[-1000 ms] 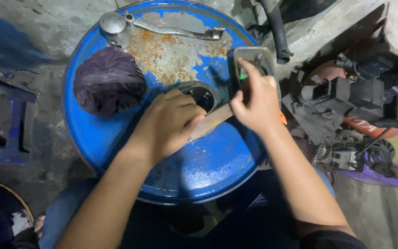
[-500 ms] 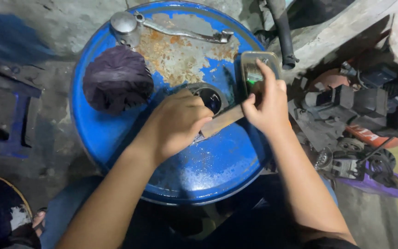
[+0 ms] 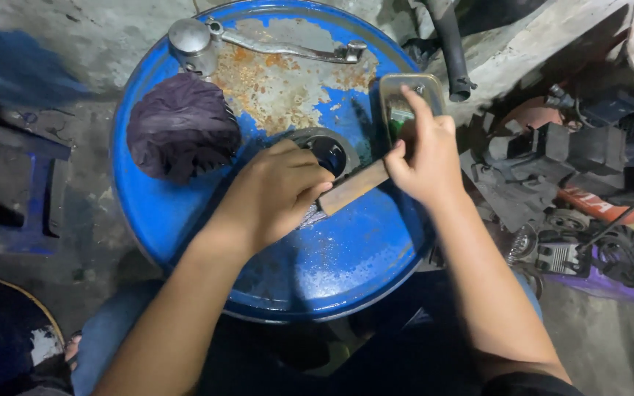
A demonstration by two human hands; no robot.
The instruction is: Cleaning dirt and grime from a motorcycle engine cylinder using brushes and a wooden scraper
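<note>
Wooden stick (image 3: pixel 354 187) gripped between left hand (image 3: pixel 277 194), right hand (image 3: pixel 423 158).

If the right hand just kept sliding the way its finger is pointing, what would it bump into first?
The right hand points its index finger up the picture, already over the small rectangular metal tray at the blue drum's rim. It would likely meet that tray first, though how high the finger is above it is unclear.

Both hands (image 3: pixel 280 191) grip a flat bar (image 3: pixel 354 187) over a blue drum (image 3: pixel 332 271).

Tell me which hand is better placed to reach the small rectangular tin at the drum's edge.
Right. The right hand already rests against the tin, forefinger over it; the left hand sits nearer the drum's middle, on the wooden strip.
</note>
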